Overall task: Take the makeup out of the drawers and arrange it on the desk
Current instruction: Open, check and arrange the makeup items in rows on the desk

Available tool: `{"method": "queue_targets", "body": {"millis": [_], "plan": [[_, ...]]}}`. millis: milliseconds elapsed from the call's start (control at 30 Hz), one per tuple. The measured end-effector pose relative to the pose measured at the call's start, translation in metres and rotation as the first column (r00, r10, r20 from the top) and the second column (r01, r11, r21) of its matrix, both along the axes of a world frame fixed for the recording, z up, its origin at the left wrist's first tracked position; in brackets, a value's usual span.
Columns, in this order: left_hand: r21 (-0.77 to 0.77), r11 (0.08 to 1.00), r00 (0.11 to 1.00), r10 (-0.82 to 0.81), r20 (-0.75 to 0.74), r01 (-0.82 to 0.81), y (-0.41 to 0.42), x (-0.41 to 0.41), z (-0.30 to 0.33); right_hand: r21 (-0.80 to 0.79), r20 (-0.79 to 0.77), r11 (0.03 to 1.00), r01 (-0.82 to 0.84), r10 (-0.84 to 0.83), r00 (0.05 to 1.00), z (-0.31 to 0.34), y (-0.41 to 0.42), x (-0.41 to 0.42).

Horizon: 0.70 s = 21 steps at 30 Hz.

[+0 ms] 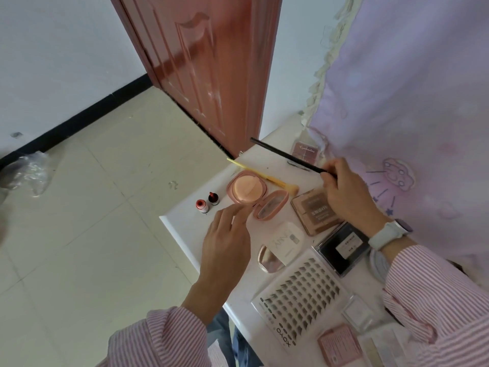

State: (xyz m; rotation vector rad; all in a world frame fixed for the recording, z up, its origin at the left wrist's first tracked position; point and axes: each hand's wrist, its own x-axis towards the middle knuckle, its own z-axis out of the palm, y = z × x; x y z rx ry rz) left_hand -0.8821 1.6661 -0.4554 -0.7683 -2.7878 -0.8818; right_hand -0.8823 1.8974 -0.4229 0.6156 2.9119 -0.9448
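Note:
My right hand grips a thin black brush by one end, its long handle pointing left over the white desk. My left hand hovers with fingers apart just in front of an open pink powder compact, holding nothing. A yellow-handled brush lies behind the compact. Two small red-capped bottles stand at the desk's left edge. A brown palette, a white box, a black case and a lash tray lie nearer me.
A pink palette rests at the desk's far edge by a lilac curtain. A red-brown door stands behind the desk. Tiled floor lies to the left, with a clear plastic bag. More small cases crowd the near right.

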Motion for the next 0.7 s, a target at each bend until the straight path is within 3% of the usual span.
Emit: {"method": "queue_targets", "body": {"millis": [133, 267, 433, 533, 633, 700], "plan": [[0.032, 0.999, 0.982, 0.033, -0.184, -0.027, 0.016, -0.007, 0.026, -0.097, 0.053, 0.966, -0.239, 0.245, 0.968, 0.018, -0.008, 0.012], [-0.249, 0.967, 0.953, -0.026, -0.301, -0.052, 0.034, -0.021, 0.043, -0.002, -0.059, 0.919, -0.395, 0.394, 0.917, 0.018, -0.012, 0.021], [-0.248, 0.963, 0.952, -0.171, -0.254, 0.107, 0.035, -0.032, 0.042, 0.071, -0.138, 0.874, -0.481, 0.487, 0.863, 0.020, -0.011, 0.024], [-0.257, 0.957, 0.972, -0.179, -0.149, 0.137, 0.033, -0.033, 0.047, 0.123, -0.169, 0.870, -0.478, 0.493, 0.854, 0.021, -0.007, 0.025], [-0.272, 0.948, 0.976, -0.196, -0.100, 0.162, 0.033, -0.033, 0.049, 0.096, -0.185, 0.879, -0.467, 0.477, 0.859, 0.020, -0.001, 0.025], [-0.325, 0.928, 0.975, -0.213, -0.059, 0.183, 0.035, -0.034, 0.057, 0.043, -0.106, 0.887, -0.461, 0.462, 0.880, 0.022, 0.002, 0.024]]}}
